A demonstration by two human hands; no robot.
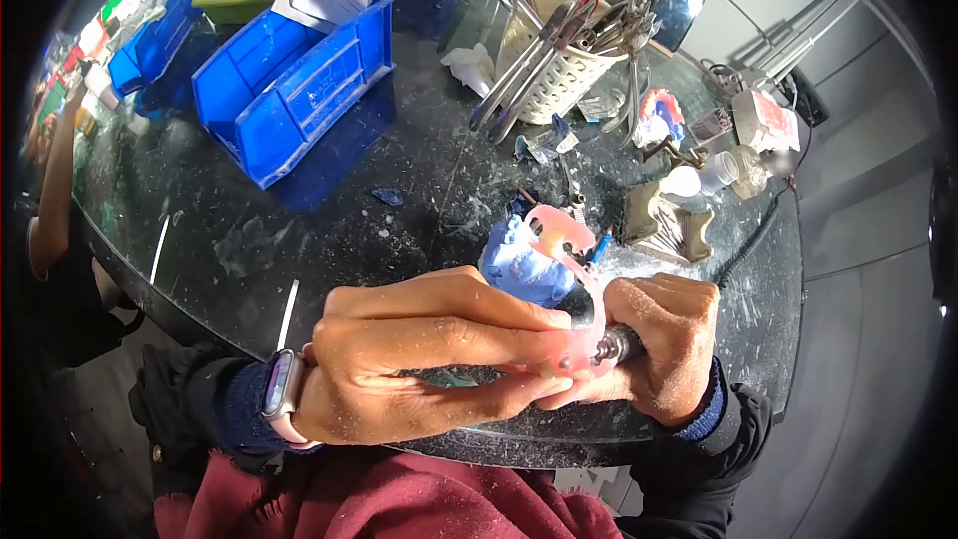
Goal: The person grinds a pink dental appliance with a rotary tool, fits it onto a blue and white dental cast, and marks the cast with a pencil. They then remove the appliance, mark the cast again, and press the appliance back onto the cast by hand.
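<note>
At the near edge of the dusty black table (299, 240), the left hand (419, 359) pinches a pink denture plate (577, 351) between thumb and fingers, while the right hand (667, 347) is clenched around a metal handpiece (619, 344) whose tip meets the plate, with a blue dental cast (521, 268) just beyond them.

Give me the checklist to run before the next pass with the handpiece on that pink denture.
1. Left hand gripping the pink denture: ok.
2. Right hand closed round the handpiece: ok.
3. Bur tip against the denture: cannot tell, fingers hide it.
4. Blue cast seated firmly in the denture: cannot tell.
5. Black cable lying on the bench, not across the hands: ok.
6. Tool basket upright and apart from the hands: ok.
</note>
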